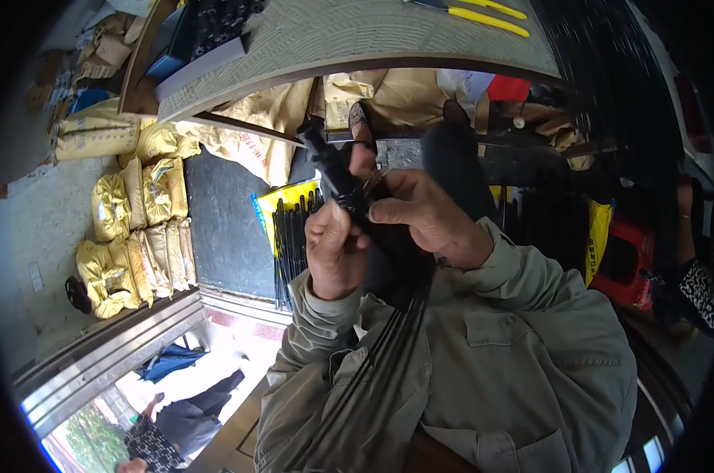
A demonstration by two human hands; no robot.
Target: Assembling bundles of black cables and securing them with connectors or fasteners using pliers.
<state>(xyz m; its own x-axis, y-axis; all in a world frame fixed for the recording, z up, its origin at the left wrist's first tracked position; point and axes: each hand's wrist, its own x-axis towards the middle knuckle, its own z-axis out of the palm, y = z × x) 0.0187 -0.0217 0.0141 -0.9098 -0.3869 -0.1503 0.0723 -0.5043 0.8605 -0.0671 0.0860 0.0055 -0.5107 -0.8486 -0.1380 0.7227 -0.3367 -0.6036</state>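
Note:
A bundle of thin black rods [331,167] with thicker black ends is in front of my chest, tilted so that its ends point up and left. My left hand [333,251] is closed around its lower left side, thumb against the rods. My right hand [434,214] pinches at the bundle's right side, and a thin pale strand, perhaps a tie, shows by its fingertips. Long thin black rods [384,347] run down over my lap. Just left of my hands, more black rods [292,244] stand upright against a yellow bag [266,211].
A grey-topped table [357,35] stands ahead, with yellow-handled pliers [487,21] and black rods [609,71] hanging over its right. Stacked yellow sacks [140,252] line the left. A red plastic stool [623,244] is at right. One person [175,418] is beyond the doorway, another [692,292] far right.

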